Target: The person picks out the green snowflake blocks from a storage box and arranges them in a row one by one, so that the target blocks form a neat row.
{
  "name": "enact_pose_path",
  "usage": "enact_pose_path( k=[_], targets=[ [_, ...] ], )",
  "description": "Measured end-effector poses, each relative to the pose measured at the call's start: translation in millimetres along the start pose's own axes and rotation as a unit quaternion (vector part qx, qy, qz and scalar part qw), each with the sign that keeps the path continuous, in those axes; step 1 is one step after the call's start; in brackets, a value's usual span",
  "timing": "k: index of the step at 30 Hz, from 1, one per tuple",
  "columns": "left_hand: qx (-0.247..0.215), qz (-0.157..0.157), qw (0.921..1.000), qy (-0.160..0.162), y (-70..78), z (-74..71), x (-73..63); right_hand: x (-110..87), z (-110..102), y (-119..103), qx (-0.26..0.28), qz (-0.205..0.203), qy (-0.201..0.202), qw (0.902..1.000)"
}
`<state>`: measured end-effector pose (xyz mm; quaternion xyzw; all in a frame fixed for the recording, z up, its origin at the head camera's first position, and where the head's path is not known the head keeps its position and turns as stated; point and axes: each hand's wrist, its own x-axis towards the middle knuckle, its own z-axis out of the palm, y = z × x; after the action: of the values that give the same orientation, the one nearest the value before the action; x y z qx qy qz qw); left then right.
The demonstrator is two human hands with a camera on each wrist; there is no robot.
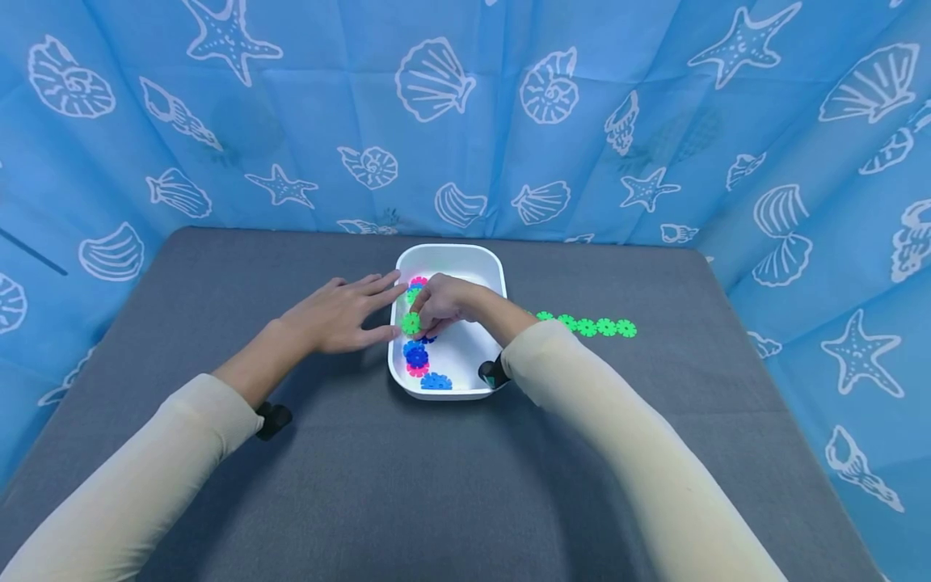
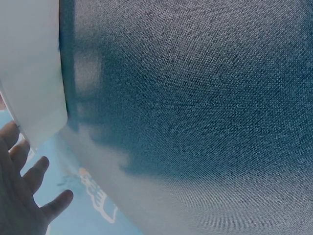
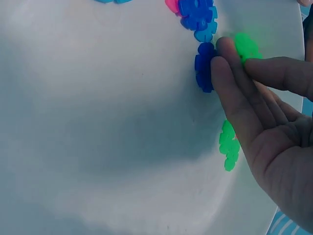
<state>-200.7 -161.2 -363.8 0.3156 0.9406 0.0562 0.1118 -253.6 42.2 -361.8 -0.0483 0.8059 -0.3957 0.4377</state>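
My right hand (image 1: 445, 301) reaches down into a white plastic tray (image 1: 465, 390) and pinches a green snowflake disc (image 1: 410, 323) between thumb and fingers. In the right wrist view, the green disc (image 3: 246, 46) shows at the fingertips, and a dark blue disc (image 3: 204, 67) stands right by them. A second green disc (image 3: 229, 146) lies under the hand's edge. The left hand (image 1: 345, 314), fingers spread and straight, is at the tray's left rim. In the left wrist view, its fingers (image 2: 34, 176) show beside the tray's outer wall (image 2: 34, 63).
Along the tray's left side lie several pink and blue discs (image 1: 417, 356), with a light blue disc (image 1: 436, 381) at the near end. Right of the tray, a row of linked green discs (image 1: 586, 327) lies on the grey cloth (image 1: 349, 485). A blue shell-print curtain (image 1: 305, 105) stands behind.
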Motion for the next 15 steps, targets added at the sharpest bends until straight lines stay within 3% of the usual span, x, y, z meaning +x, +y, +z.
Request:
enact_pose_path(
  k=[15],
  targets=[
    [0.001, -0.008, 1.0000, -0.004, 1.7, 0.3, 1.8, -29.0, -12.9, -4.2, -0.039, -0.003, -0.004, 0.9992]
  ],
)
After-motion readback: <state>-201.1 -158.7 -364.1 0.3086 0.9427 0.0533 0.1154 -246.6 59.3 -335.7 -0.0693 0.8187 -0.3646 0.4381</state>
